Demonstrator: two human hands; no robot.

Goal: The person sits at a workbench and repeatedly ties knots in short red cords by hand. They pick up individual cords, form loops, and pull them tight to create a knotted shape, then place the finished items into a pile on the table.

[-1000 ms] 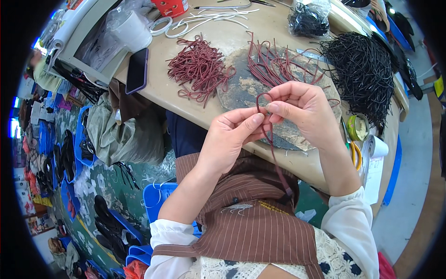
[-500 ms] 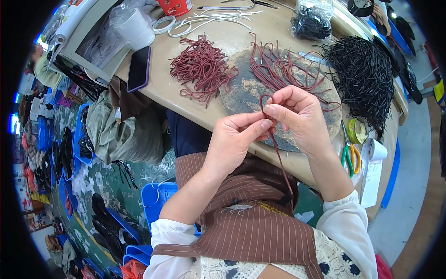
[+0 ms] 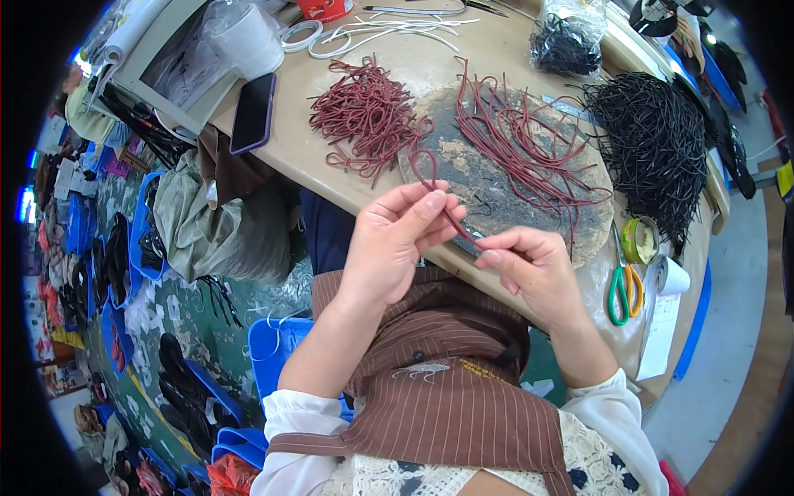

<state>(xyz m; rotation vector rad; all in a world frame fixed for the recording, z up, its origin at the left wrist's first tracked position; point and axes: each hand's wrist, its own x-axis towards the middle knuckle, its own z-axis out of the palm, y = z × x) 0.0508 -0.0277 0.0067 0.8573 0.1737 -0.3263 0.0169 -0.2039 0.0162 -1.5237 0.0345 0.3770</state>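
Between my hands stretches a dark red cord, with a loop of it standing up above my left fingers. My left hand pinches the cord between thumb and fingers, just below the loop. Lower and to the right, my right hand grips the cord with thumb and forefinger. Both hands are over the near edge of a round, worn dark board. Loose dark red cords lie across that board. A heap of looped dark red cords sits on the table left of it.
A large bundle of black cords lies at the right. Near it are green-and-orange-handled scissors, a round tin and a white roll. A phone lies at the left table edge. White cords lie at the back.
My hands have drawn apart. The right one moved down, pulling the cord along, and the left shifted slightly left and up. The loop now stands farther left, and the hanging cord end no longer shows.
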